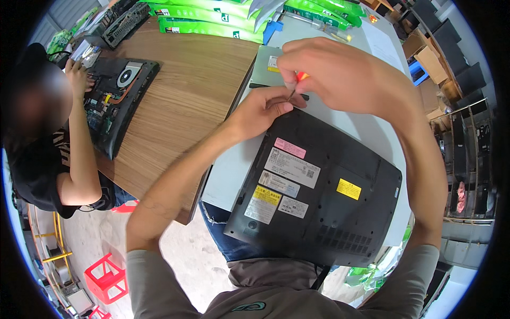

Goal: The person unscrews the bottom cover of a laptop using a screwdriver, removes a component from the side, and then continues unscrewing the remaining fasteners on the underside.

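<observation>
A black laptop (340, 154) lies underside up in front of me, with white, pink and yellow labels on its base. Above its far left corner, my right hand (340, 77) is closed round a screwdriver (302, 76) with a red and yellow handle, its thin shaft slanting down. My left hand (260, 112) is at that corner, thumb and fingers pinched close around the screwdriver's tip. Whatever small thing those fingers hold is hidden. Just beyond both hands rests a flat silver-grey drive-like part (265, 72) with a dark edge, partly covered by my fingers.
To the left, another person's hand (78, 80) works at an opened laptop (125, 106) on the wooden table (196, 69). Green packages (207, 29) are piled at the back. A red stool (106, 279) stands on the floor at lower left; shelving (467, 159) lines the right.
</observation>
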`<action>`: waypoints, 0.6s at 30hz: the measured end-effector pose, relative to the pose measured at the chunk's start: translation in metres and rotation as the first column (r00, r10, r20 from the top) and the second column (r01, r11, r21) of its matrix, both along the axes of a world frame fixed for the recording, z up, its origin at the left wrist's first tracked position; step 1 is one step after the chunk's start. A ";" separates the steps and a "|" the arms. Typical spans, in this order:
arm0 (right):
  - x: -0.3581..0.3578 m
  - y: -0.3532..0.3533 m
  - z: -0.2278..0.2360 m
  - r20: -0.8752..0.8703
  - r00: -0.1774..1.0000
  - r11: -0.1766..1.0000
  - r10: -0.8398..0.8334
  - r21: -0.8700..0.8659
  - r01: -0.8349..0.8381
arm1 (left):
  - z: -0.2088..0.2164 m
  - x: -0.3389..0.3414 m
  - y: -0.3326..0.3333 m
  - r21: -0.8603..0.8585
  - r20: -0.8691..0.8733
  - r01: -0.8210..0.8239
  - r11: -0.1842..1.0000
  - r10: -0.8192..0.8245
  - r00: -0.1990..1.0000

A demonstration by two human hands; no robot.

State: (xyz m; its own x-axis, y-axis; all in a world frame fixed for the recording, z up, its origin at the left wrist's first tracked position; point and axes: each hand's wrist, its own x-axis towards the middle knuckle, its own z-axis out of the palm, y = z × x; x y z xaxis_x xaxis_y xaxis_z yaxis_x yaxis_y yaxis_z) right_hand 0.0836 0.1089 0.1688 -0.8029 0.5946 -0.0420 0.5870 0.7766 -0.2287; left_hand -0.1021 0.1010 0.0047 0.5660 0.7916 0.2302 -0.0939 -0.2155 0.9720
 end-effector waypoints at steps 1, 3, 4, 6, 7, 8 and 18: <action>0.002 0.000 -0.001 -0.066 0.997 0.999 0.042 0.007 -0.042 | -0.001 -0.002 0.001 -0.047 0.008 0.020 0.999 -0.020 1.000; 0.004 -0.001 -0.006 -0.161 0.980 0.991 0.117 0.084 -0.104 | -0.001 -0.008 0.007 -0.122 0.038 0.057 0.991 -0.053 0.998; 0.005 -0.002 -0.009 -0.173 0.979 0.990 0.107 0.107 -0.090 | -0.002 -0.010 0.011 -0.167 0.085 0.052 0.985 -0.039 0.996; 0.011 0.001 -0.009 -0.172 0.984 0.995 0.050 0.092 -0.035 | -0.004 -0.012 0.018 -0.267 0.207 0.054 0.962 0.003 0.978; 0.013 0.002 -0.011 -0.206 0.978 0.997 0.015 0.071 -0.001 | -0.006 -0.012 0.020 -0.212 0.142 0.017 0.977 0.014 0.990; 0.018 0.003 -0.010 -0.229 0.973 0.998 -0.018 0.049 0.030 | -0.007 -0.012 0.021 -0.154 0.080 -0.017 0.988 0.029 0.996; 0.126 -0.005 -0.033 -0.349 0.891 0.903 -0.291 -0.407 0.136 | -0.012 -0.013 0.022 -0.063 -0.056 -0.139 0.988 0.135 0.989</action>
State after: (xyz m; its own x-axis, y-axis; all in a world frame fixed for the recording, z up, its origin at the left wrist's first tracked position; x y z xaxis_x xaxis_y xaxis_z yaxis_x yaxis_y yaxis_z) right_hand 0.2098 0.1036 0.1353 -0.6525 0.7578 0.0024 0.5296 0.4583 -0.7137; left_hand -0.1153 0.1233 -0.0076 0.4609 0.8750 0.1484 -0.0179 -0.1580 0.9873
